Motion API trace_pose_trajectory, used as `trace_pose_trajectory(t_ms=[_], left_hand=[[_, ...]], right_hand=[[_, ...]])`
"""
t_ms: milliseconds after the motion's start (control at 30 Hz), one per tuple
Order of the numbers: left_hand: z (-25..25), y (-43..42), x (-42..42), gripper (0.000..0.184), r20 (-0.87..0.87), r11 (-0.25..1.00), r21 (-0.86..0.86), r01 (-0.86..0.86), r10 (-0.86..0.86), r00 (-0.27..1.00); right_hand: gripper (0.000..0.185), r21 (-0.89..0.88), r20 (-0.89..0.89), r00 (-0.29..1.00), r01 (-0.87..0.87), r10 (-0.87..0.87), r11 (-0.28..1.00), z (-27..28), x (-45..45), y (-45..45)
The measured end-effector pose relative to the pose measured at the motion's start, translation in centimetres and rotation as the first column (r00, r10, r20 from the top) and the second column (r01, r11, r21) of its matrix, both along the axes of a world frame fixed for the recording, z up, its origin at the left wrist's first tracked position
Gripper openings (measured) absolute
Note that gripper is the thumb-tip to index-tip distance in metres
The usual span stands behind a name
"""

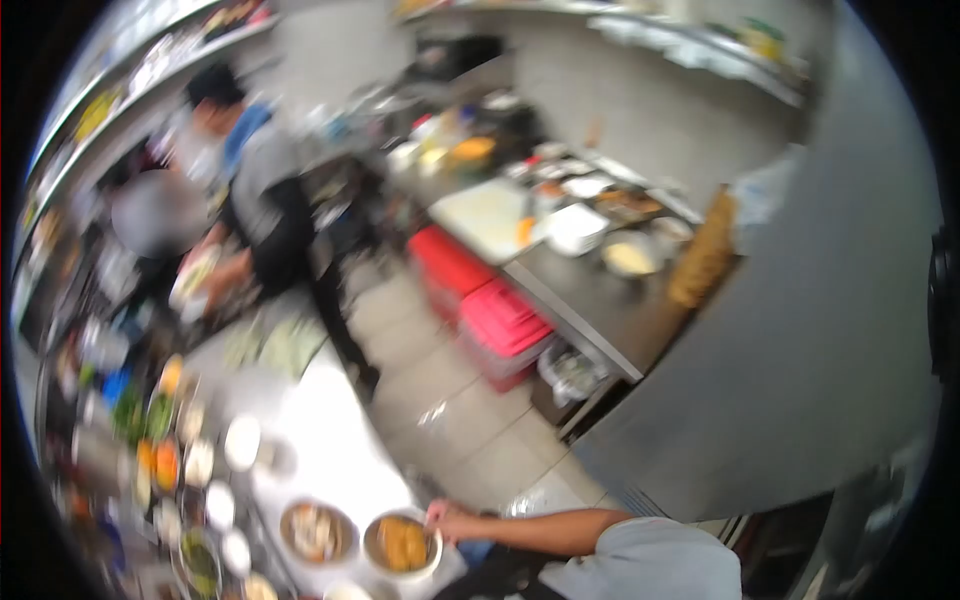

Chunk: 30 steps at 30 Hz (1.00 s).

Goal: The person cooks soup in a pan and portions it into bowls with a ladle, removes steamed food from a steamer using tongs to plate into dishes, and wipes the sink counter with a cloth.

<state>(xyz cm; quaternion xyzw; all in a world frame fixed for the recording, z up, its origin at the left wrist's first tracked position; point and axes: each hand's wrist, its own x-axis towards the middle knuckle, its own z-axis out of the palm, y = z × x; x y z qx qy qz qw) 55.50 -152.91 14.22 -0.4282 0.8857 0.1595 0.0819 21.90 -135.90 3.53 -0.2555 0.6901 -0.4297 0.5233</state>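
Note:
My right hand (452, 521) reaches in from the lower right, fingers closed at the rim of a round bowl (434, 568). Orange-brown food (403, 545), blurred, lies in this bowl. Just left of it stands a second bowl (287, 540) with pale and brownish pieces (315, 533) inside. Both rest on a bright steel counter (330, 430). My left hand is out of the frame.
Several small food containers (165, 463) line the counter's left side. A co-worker (265, 190) stands at its far end, hands on a pale item. Across the tiled aisle (430, 390) are red bins (505, 320) under another worktable (590, 300). A large grey metal panel (760, 350) rises at right.

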Motion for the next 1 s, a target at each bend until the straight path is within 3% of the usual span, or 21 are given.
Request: trace_pose_trajectory(t_ms=[33, 67, 100, 133, 167, 233, 267, 300, 367, 467, 533, 767, 900, 1000], left_hand=[[-3.7, -0.3, 1.9, 0.017, -0.013, 1.000, 0.009, 0.015, -0.014, 1.000], [-6.4, 0.3, 3.5, 0.022, 0.074, 0.994, -0.106, 0.018, -0.010, 0.997], [-5.7, 1.2, 2.6, 0.025, 0.107, 0.977, 0.003, -0.211, 0.210, 0.972], [-4.4, 2.0, 1.4, 0.023, -0.001, 0.937, 0.002, -0.350, 0.350, 0.937], [-2.1, 2.6, -0.4, 0.025, -0.169, 0.904, 0.058, -0.423, 0.426, 0.889], [-3.1, 1.7, -0.8, 0.039, -0.251, 0.883, 0.169, -0.439, 0.469, 0.847], [-4.6, 1.2, -0.5, 0.046, -0.362, 0.894, 0.210, -0.396, 0.447, 0.818], [-4.3, 0.9, -1.1, 0.050, -0.390, 0.918, 0.122, -0.378, 0.395, 0.832], [-3.1, -0.2, -2.6, 0.057, -0.323, 0.836, 0.304, -0.457, 0.542, 0.776], [-2.9, -1.6, -3.5, 0.058, -0.275, 0.847, 0.309, -0.432, 0.514, 0.812], [-2.0, -2.2, -4.3, 0.059, -0.230, 0.777, 0.448, -0.441, 0.577, 0.783], [-3.8, -5.7, -7.8, 0.052, -0.337, 0.903, 0.244, -0.353, 0.420, 0.843], [0.4, -5.4, -6.2, 0.037, -0.339, 0.877, 0.227, -0.424, 0.479, 0.810], [-0.3, -4.3, -4.1, 0.031, -0.387, 0.830, 0.210, -0.516, 0.556, 0.736]], right_hand=[[0.021, -0.060, -0.014, 1.000, 0.013, -0.014, 0.998, -1.4, 0.0, -0.2], [0.019, -0.002, 0.042, 0.998, 0.049, -0.049, 0.999, -2.0, 0.2, -0.4], [0.019, 0.041, 0.091, 0.994, 0.052, -0.055, 0.998, -1.1, 0.2, -0.5], [0.019, 0.085, 0.139, 0.988, 0.053, -0.064, 0.995, -0.1, 0.2, -0.6], [0.019, 0.115, 0.042, 0.999, -0.015, 0.010, 0.993, -0.4, 0.0, -0.8], [0.016, 0.121, 0.040, 0.999, 0.024, -0.029, 0.992, 1.6, 0.3, -0.8], [0.017, 0.075, 0.057, 0.997, 0.049, -0.054, 0.996, 2.2, 0.4, -0.5], [0.015, 0.076, 0.047, 0.997, 0.053, -0.057, 0.996, 2.5, 0.4, -0.3], [0.013, 0.071, 0.034, 0.993, 0.107, -0.110, 0.992, 3.1, 0.7, -0.5], [0.013, 0.058, -0.013, 0.998, 0.056, -0.055, 0.997, 3.5, 0.3, -0.4], [0.013, 0.047, -0.012, 0.999, 0.040, -0.040, 0.998, 2.9, -0.2, -0.3], [0.012, -0.067, -0.030, 0.998, 0.056, -0.058, 0.996, 1.5, -0.3, -0.2], [0.011, -0.116, -0.023, 0.999, 0.046, -0.049, 0.992, 2.4, -0.6, 0.0], [0.008, -0.175, 0.060, 0.991, 0.129, -0.121, 0.976, 3.4, -1.4, 0.2]])
